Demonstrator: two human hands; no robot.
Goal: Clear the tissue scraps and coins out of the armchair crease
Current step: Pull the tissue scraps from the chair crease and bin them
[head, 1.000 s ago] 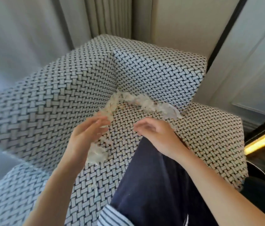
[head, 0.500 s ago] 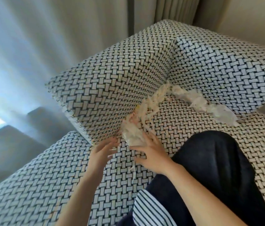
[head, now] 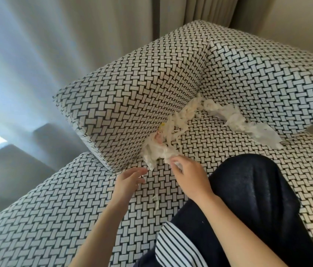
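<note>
Right hand (head: 188, 171): my fingers are curled, pinching the near edge of the tissue wad (head: 156, 153) at the front end of the crease between the armrest (head: 125, 105) and the seat cushion (head: 219, 143). Left hand (head: 128, 180): fingers straight and relaxed, holding nothing, just beside the armrest's front corner. Further tissue scraps (head: 248, 122) line the crease to the rear corner and along the backrest (head: 267, 74). One loose shred (head: 155, 199) lies on the seat between my wrists.

Hazards: I judge the thin tissue likely to tear under a fast pull, leaving pieces wedged. No coin is clearly visible; any hidden in the wad could drop deeper or roll off the seat's front edge.
</note>
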